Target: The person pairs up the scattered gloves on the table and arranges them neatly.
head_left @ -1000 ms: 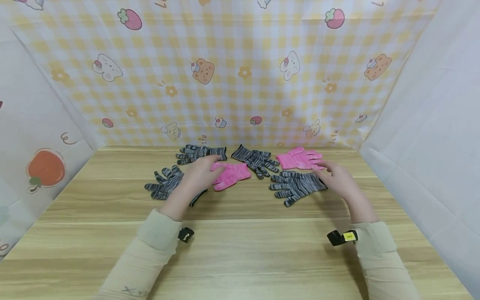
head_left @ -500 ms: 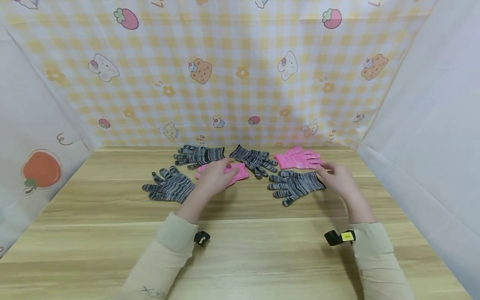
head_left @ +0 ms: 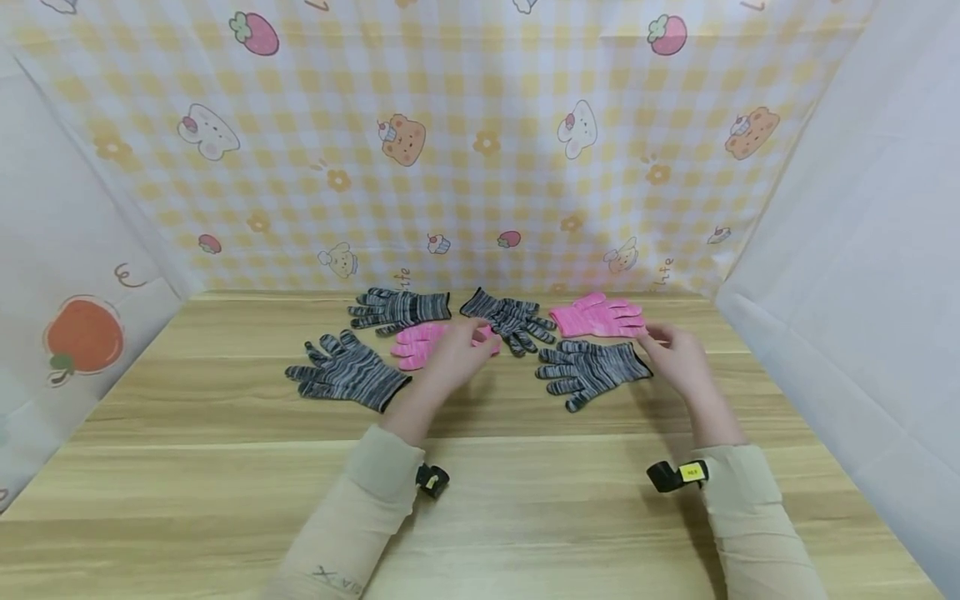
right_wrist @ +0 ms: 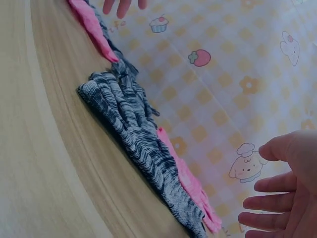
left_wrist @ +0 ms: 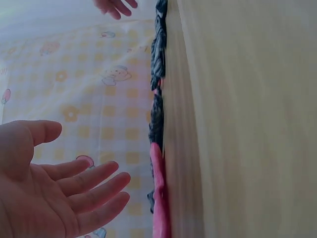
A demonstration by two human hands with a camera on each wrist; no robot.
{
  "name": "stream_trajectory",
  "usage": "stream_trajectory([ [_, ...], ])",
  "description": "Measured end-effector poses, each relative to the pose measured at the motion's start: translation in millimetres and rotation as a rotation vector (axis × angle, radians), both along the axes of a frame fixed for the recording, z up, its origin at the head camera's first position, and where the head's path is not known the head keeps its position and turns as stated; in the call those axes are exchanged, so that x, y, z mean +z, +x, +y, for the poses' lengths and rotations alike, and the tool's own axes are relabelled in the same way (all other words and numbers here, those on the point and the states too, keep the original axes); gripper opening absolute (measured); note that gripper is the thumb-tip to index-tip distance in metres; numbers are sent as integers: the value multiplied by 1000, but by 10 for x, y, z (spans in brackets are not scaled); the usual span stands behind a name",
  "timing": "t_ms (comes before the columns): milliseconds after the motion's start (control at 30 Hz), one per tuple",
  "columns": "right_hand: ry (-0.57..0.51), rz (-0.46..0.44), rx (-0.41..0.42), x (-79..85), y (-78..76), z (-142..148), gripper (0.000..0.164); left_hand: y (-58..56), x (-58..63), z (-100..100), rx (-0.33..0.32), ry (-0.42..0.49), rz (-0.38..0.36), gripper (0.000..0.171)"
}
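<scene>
My left hand [head_left: 459, 357] hovers over a pink knit glove [head_left: 416, 343] and covers part of it. Its fingers are spread and hold nothing, as the left wrist view shows. To the right, my right hand [head_left: 677, 360] hangs beside the cuff of a black-and-grey knit glove [head_left: 592, 371], close to a second pink glove [head_left: 596, 317]. In the right wrist view its fingers stand apart from the gloves, with nothing in them. Another grey glove [head_left: 348, 375] lies left of my left hand, and one more, a middle grey glove [head_left: 510, 319], just beyond it.
A further grey glove [head_left: 405, 308] lies at the back left, near the yellow checked cloth [head_left: 480, 192] hung behind the wooden table [head_left: 525, 508]. White cloth walls [head_left: 862, 250] close off both sides. Small black cameras are strapped to both wrists.
My left hand has moved right across the left pink glove, uncovering its fingers and the cuff of the front left grey glove. My right hand has barely moved. The gloves lie as before.
</scene>
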State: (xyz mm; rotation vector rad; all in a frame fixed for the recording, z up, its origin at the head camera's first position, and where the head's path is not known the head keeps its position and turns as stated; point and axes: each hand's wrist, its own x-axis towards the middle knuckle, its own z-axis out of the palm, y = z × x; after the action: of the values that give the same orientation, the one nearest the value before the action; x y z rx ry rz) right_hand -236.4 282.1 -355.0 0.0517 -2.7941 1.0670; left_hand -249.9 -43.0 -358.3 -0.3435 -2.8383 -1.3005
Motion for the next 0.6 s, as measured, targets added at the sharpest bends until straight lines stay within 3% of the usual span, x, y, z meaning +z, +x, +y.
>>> stream_trajectory([
  [367, -35, -105, -13, -90, -25, 48, 59, -22, -63, 241, 3, 81, -102, 52],
  [600, -62, -136, -19, -148, -29, 69, 57, -7, -97, 351, -10, 189, -167, 53],
])
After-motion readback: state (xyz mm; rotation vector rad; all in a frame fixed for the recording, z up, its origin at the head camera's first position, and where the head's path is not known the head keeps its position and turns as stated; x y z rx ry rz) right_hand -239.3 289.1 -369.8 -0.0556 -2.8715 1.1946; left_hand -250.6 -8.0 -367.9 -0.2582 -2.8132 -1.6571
